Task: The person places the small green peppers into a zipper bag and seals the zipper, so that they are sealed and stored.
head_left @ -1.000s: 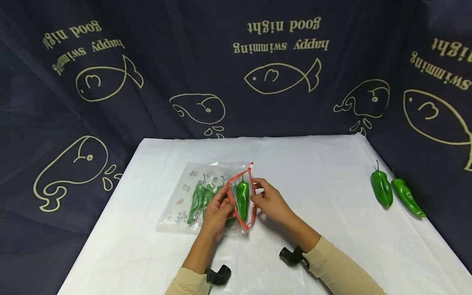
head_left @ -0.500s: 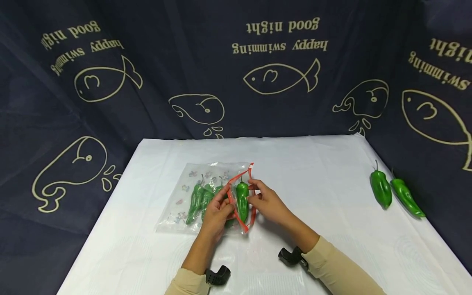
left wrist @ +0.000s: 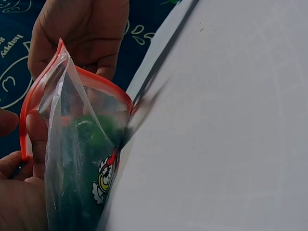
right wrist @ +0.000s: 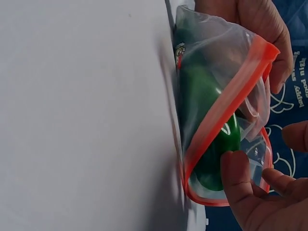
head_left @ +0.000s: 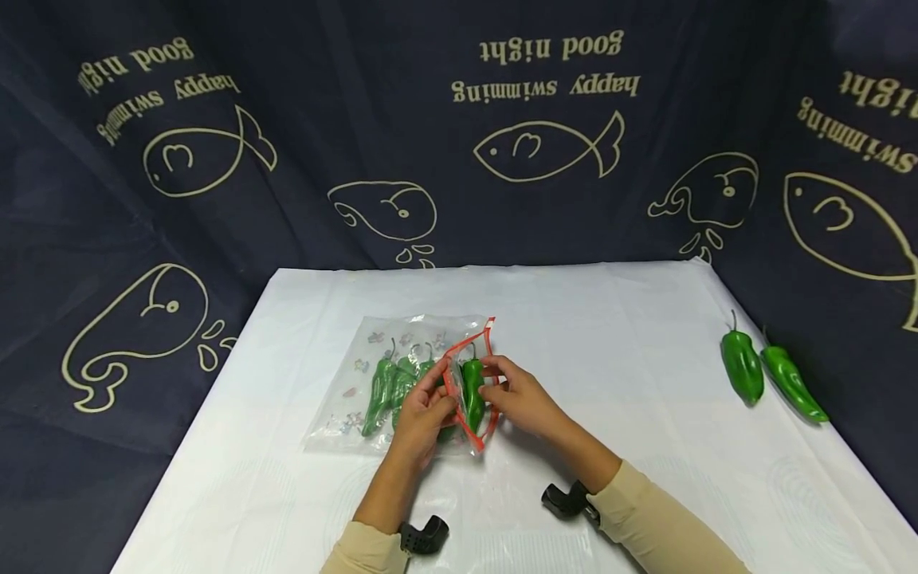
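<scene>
Bag point(head_left: 340, 387) gapes, gripped by left fingers point(head_left: 433, 376) (bent).

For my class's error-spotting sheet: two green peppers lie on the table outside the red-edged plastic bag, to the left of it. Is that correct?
The side is wrong: in the head view, the two green peppers lie to the right of the red-edged plastic bag.
</scene>
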`<state>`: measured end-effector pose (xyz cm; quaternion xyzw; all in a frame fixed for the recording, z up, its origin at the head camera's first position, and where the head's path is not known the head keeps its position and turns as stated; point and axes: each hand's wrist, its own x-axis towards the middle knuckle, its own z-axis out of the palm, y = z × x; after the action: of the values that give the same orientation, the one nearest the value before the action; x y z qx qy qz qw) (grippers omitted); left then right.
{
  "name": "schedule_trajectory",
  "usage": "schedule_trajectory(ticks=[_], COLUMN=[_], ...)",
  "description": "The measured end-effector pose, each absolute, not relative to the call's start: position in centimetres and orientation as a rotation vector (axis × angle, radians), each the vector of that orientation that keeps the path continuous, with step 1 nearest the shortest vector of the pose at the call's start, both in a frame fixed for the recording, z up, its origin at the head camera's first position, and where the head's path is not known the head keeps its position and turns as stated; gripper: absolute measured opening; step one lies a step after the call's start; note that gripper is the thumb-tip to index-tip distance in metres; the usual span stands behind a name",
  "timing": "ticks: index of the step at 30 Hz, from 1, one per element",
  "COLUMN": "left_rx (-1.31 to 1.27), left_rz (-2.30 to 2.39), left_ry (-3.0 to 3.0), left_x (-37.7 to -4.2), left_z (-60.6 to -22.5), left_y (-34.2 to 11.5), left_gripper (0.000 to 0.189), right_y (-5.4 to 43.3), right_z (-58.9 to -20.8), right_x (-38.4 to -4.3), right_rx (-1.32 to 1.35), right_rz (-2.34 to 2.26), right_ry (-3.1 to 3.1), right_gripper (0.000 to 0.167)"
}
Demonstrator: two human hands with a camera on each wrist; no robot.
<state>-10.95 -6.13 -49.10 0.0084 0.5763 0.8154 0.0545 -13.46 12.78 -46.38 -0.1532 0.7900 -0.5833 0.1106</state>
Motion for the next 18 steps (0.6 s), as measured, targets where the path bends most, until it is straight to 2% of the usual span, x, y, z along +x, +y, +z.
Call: schedule_trajectory(ticks=[12, 18], left_rx=[0.066, 0.046], left_rz=[2.468, 2.462], left_ry=[1.767, 1.758], left_x=[-11.0, -10.9], left_z=[-49.0, -49.1], left_y=[-6.2, -6.1], left_gripper=[0.07, 0.072], right_y=[12.3, 11.7], right_z=[-47.0, -47.2], right_x=[-13.8, -13.8], right_rx=[-0.286, -0.288], right_rz=[-1.825, -1.862], right_ry=[2.13, 2.048], right_gripper=[0.051, 0.053])
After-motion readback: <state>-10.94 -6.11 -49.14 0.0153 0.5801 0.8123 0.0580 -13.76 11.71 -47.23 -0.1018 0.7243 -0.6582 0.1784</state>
